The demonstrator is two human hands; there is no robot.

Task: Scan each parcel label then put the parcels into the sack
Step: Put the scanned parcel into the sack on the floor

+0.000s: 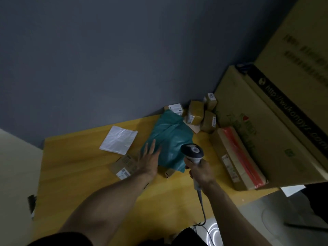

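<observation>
The teal plastic bag (172, 139) lies crumpled at the middle of the yellow wooden surface (79, 166); whether it is a soft parcel or the sack cannot be told. It is judged light, limp and slippery, so it is best gathered at an edge or corner, not pinched flat. The left hand (149, 157) is laid on its near-left edge with fingers straight and spread, while the right hand (200, 170) is wrapped round the handle of the scanner (192, 150), whose head is held over the bag. The small cardboard parcels (195, 112) stacked behind it are judged stiff and light, easily taken by opposite sides. A flat carton (124, 165) lies just beside the left wrist, a white plastic sheet (118, 140) nearby. Large cartons (266, 112) crowd the right, against a grey-blue wall (106, 59).
</observation>
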